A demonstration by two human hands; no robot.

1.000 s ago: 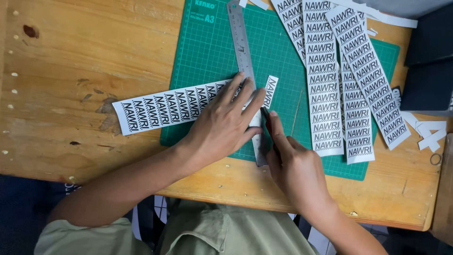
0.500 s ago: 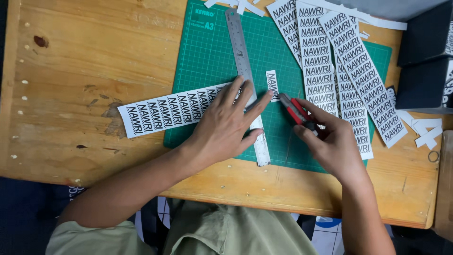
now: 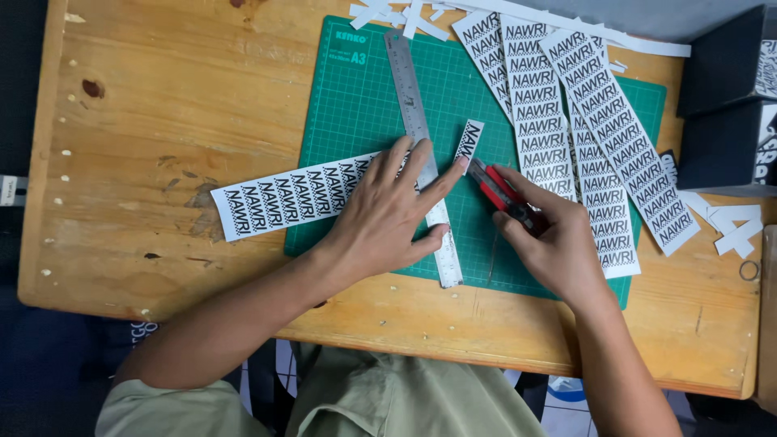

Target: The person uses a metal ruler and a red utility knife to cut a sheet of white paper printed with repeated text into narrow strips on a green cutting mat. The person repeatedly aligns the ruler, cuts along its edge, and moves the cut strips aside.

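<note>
Red utility knife (image 3: pixel 503 194) on the green cutting mat (image 3: pixel 356 105), just right of the metal ruler (image 3: pixel 421 154); right hand (image 3: pixel 558 239) grip closed around it, blade end near a small cut label (image 3: pixel 469 142). Left hand (image 3: pixel 388 214) flat, fingers spread, pressing ruler and printed paper strip (image 3: pixel 283 198), which runs left off the mat onto the wooden desk (image 3: pixel 162 105). More label strips (image 3: pixel 591 137) right of the ruler.

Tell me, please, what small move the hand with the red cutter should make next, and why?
Probably set the single cut label aside, off the green cutting mat. It lies loose right of the steel ruler, with the red cutter in the right hand beside it, while the left hand pins ruler and printed strip.
</note>
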